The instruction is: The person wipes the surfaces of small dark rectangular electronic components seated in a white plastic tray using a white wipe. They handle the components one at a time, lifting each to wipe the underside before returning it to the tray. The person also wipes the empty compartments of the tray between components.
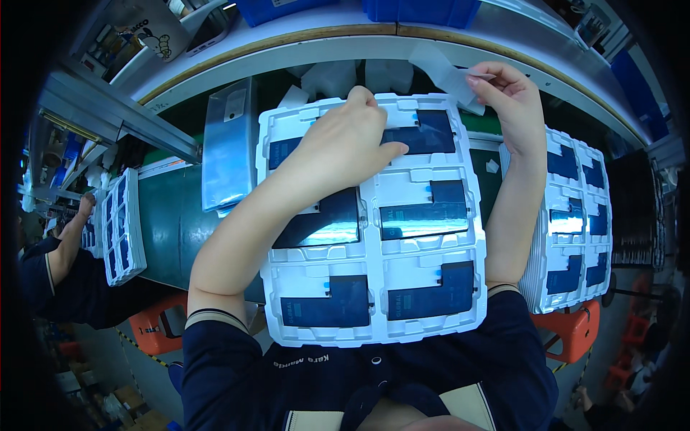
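Note:
A white moulded tray (370,269) in front of me holds several flat black L-shaped batteries (424,215) in its pockets. My left hand (348,140) reaches across the tray's far part, fingers curled down and thumb against or just above the far-right battery (435,134). The palm hides its fingertips, so anything in them is out of sight. Beyond the tray's far right corner, my right hand (507,90) pinches a translucent whitish film strip (440,75) between thumb and fingers. The strip hangs leftward from that pinch.
Stacked battery trays (568,215) stand at right. On the left are a clear blue plastic folder (230,151), the green belt (169,223) and another tray stack (122,230) near a co-worker's arm (68,241). White crumpled pieces (330,77) lie under the shelf edge (287,54).

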The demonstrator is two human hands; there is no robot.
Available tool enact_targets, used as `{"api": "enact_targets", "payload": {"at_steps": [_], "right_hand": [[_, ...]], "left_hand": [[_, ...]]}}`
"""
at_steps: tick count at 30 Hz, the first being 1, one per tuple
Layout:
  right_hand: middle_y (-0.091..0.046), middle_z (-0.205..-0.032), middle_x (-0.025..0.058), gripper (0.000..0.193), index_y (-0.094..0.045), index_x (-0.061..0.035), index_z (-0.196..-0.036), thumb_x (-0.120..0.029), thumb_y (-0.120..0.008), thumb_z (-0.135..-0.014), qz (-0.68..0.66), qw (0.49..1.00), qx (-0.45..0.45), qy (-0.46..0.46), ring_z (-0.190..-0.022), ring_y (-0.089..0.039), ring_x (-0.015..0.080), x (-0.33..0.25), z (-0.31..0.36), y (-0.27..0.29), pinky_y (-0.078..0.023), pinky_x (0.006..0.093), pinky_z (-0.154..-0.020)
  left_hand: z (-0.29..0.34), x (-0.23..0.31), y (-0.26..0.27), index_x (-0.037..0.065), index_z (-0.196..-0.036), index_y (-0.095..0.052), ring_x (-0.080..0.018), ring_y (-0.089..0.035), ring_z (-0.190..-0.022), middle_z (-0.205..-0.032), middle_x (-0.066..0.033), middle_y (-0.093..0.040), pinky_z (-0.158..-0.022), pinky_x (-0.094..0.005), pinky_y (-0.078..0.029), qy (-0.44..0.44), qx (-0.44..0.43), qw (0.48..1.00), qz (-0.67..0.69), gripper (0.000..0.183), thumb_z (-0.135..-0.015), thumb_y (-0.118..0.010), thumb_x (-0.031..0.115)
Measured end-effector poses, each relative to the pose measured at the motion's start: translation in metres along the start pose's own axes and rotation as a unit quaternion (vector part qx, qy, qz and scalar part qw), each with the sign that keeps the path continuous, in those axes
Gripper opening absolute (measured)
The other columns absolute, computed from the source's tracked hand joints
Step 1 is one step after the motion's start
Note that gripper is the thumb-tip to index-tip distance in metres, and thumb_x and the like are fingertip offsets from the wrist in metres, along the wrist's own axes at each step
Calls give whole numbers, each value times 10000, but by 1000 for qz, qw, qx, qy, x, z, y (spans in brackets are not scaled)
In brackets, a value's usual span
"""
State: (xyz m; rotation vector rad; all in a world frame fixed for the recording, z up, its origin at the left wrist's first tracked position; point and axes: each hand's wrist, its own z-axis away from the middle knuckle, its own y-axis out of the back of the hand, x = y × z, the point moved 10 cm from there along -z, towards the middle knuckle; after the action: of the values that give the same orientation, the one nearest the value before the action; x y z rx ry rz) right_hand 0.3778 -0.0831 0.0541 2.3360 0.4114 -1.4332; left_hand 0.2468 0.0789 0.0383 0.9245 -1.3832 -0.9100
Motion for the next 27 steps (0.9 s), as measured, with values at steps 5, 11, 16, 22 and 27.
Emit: {"api": "enact_targets", "payload": {"at_steps": [5, 11, 16, 22, 27], "right_hand": [[-688, -896, 48, 173, -696, -31, -995, -79, -725, -831, -79, 996, -23, 45, -813, -625, 105, -7, -1, 0, -492, 222, -748], [-695, -917, 56, 239, -674, -43, -1047, -99, -748, -827, -355, 931, -22, 81, -819, -636, 106, -16, 2, 0, -495, 223, -716], [-686, -861, 31, 159, -722, -53, -957, -100, -755, -809, -112, 985, -113, -59, -763, -599, 90, 23, 1, -35, -472, 225, -679], [-675, -847, 30, 184, -713, -13, -979, -70, -745, -807, 179, 962, -179, -97, -730, -609, 80, 22, 14, -61, -496, 222, -662], [-673, -831, 27, 185, -708, -22, -958, -58, -761, -784, 125, 963, -225, -78, -692, -599, 56, 21, 17, -67, -477, 190, -619]], "left_hand": [[-9, -7, -9, -82, -1064, -655, -376, -635, -973, -1172, -216, -565, -869, -388, -497, -11, -20, 1000, -1, 500, -791, -727, 331], [-6, 9, 1, -43, -987, -675, -349, -648, -834, -925, -192, -649, -774, -396, -494, -114, 29, 990, 77, 327, -801, -714, 223], [22, 28, 27, -26, -922, -695, -303, -653, -754, -806, -157, -677, -691, -351, -497, -205, -42, 970, 123, 195, -775, -721, 99], [51, 43, -3, -32, -875, -686, -263, -647, -730, -805, -126, -673, -652, -330, -509, -281, -227, 908, 212, 155, -751, -747, 39], [46, 41, -2, -15, -877, -694, -224, -655, -769, -986, -106, -660, -616, -293, -510, -276, -196, 912, 232, 145, -768, -751, 61]]}}
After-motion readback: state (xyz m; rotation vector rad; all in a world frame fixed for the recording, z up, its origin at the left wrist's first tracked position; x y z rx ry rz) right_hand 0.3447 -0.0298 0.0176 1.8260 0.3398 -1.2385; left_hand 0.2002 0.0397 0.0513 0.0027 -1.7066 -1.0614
